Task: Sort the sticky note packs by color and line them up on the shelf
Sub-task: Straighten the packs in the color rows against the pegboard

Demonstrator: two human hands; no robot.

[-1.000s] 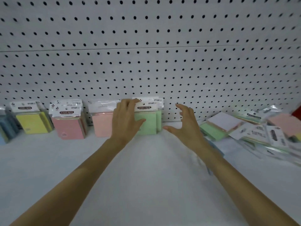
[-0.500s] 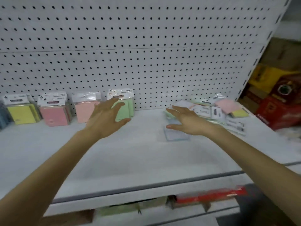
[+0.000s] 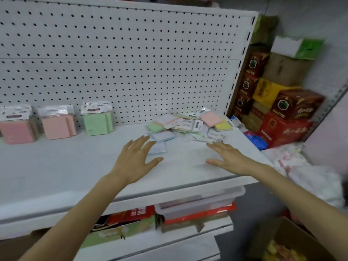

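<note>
A second ago my left hand (image 3: 134,159) lay on the green packs (image 3: 97,122) at the back of the shelf (image 3: 75,166), with my right hand (image 3: 231,159) open beside it. Both have since swung right, and my head with them, so the unsorted heap (image 3: 188,125) at the far right is now in front of me. The green packs stand upright against the pegboard (image 3: 131,63), just right of the pink packs (image 3: 57,125), and nothing touches them. I judge that colour placed for now.

Both hands are empty. The fingers of the left are straight and spread low over the shelf, their tips reaching the near edge of a blue pack (image 3: 159,148) that lies flat at the heap's left fringe. Whether they touch it I cannot tell. The fingers of the right are straight too, palm down, near the heap but short of it.

The heap lies loose — green, pink, yellow and blue packs overlapping flat. So the row is part built and most of the sorting is left. The blue pack is nearest my left hand and looks the likely next pick, though no blue stack shows in the row from here.
</note>
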